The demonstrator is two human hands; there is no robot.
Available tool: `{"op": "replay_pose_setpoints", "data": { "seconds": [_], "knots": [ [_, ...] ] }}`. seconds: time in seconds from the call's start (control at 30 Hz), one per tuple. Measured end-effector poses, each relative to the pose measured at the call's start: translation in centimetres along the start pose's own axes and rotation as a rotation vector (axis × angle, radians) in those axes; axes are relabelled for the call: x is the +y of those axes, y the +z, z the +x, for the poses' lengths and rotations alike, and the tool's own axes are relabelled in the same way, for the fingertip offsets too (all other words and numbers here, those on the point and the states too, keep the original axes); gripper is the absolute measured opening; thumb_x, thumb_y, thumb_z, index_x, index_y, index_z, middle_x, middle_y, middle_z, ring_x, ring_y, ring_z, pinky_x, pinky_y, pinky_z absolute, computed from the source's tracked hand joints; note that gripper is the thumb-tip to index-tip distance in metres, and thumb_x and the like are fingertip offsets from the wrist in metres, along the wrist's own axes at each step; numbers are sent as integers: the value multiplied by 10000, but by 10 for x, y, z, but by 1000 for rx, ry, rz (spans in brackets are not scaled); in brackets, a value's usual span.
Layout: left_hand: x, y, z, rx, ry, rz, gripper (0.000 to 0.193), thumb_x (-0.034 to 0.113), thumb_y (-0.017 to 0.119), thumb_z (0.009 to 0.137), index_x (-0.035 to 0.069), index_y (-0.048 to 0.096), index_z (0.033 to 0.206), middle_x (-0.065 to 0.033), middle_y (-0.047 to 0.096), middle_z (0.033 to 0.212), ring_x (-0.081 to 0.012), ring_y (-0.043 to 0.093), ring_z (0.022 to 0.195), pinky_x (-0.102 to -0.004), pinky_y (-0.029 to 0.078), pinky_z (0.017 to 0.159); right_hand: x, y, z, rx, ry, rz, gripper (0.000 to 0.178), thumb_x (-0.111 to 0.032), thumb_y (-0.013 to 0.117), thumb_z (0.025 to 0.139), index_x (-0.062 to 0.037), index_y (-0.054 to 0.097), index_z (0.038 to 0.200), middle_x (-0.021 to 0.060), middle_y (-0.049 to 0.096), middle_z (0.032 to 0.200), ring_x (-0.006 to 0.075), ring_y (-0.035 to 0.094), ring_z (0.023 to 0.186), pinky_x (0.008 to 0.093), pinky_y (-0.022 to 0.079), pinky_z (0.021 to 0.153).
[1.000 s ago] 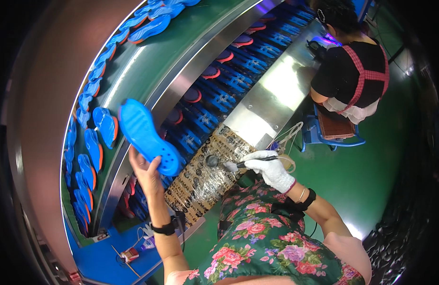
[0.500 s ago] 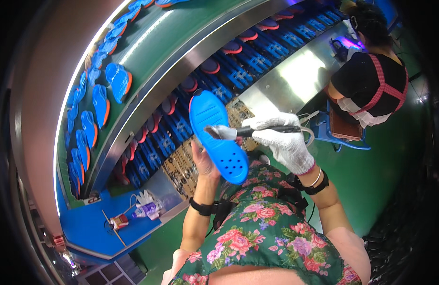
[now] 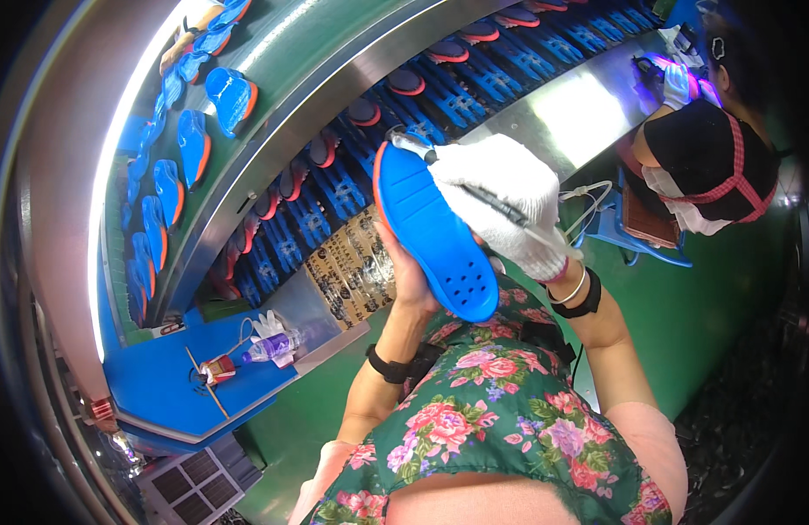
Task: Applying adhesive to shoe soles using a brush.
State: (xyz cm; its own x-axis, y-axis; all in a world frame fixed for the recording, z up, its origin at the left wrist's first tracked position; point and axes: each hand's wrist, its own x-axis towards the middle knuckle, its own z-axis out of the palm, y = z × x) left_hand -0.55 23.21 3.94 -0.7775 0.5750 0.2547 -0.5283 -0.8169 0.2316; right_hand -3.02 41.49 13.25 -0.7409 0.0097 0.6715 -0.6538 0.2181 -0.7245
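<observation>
My bare left hand (image 3: 411, 276) grips a blue shoe sole (image 3: 435, 227) from its left side and underneath, fingers partly hidden behind it. The sole is tilted, its inner face toward me, with a reddish rim along the left and a group of small holes at the near end. In a white knit glove, my right hand (image 3: 502, 188) is closed round a dark-handled brush (image 3: 501, 208) trailing a pale tube. The brush's head lies at the sole's far end, on or just above the edge; contact cannot be made out.
Blue soles (image 3: 194, 147) lie on a green conveyor (image 3: 286, 61) at left. Beyond the sole runs a lower line of shoes on blue holders (image 3: 461, 101). A blue table (image 3: 151, 385) bears a purple-labelled bottle (image 3: 269, 347). A co-worker (image 3: 698, 162) sits at right on a stool (image 3: 654, 232).
The brush has gone from the middle of the sole to its far end. Both hands and the sole have shifted, the sole slightly right and up. The co-worker's hand now shows near a purple light.
</observation>
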Motion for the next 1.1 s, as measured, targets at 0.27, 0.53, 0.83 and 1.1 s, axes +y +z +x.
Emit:
{"op": "replay_pose_setpoints", "data": {
  "seconds": [0.27,0.53,0.83,1.1],
  "knots": [
    [-3,7,-12,795,26,456,953,850,320,927,175,325,1600,-89,472,1557,-306,478,1406,-502,387,1179,14,23,-40,-53,-28,19,259,-67,791,784,-54,782,1043,117,765,1008,265,717,860,362,574,748],
    [-1,-4,-15,825,27,461,967,864,341,911,152,377,1565,-87,481,1547,-292,499,1377,-484,389,1178,12,17,-43,-102,-104,35,292,-47,783,791,-82,790,1081,109,766,1029,288,713,901,388,570,801],
    [1,1,0,822,56,544,1002,894,334,882,152,380,1553,-75,559,1438,-272,561,1292,-467,474,1099,12,8,-45,-66,-159,-32,207,-22,773,819,-37,787,1026,136,775,1005,276,730,929,373,574,808],
    [2,-11,-7,778,71,412,1048,917,407,834,115,432,1509,-111,605,1375,-282,600,1221,-486,485,1083,27,2,-57,-21,149,315,214,-71,794,813,-55,787,1026,111,776,1019,254,727,900,377,579,808]
  ]
}}
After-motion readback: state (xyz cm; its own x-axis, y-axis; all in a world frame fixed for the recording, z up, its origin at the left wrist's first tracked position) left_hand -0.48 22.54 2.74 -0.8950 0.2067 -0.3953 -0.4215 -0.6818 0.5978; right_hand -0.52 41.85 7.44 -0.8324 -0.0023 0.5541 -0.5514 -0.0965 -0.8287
